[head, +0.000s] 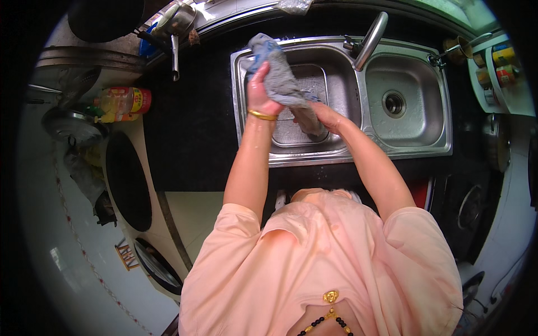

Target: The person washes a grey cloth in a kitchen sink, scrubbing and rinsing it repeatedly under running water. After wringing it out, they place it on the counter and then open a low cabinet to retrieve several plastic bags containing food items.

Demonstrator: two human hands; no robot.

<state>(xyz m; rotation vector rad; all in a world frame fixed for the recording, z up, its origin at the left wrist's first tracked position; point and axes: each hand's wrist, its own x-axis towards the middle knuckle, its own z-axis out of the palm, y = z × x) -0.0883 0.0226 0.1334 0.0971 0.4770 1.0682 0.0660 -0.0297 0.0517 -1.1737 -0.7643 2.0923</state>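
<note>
A wet grey cloth with blue patches (280, 80) stretches slantwise between both hands over the larger basin of a stainless-steel double sink (344, 88). Near the basin's left rim, my left hand (262, 94) grips the cloth's upper part, its thumb along the fabric. My right hand (325, 115) holds the lower end, over the middle of that basin; its fingers are partly hidden behind the cloth. Beneath the hands, a rectangular mesh drain basket or rack (290, 132) lies in the basin, partly covered from sight.
A curved faucet (372, 40) rises between the two basins. Around the sink runs a black countertop (189, 138). To the left are plastic bottles (126, 101), a pot lid (73, 124) and a steel saucepan (174, 25). A white rack of jars (500, 73) stands at the right.
</note>
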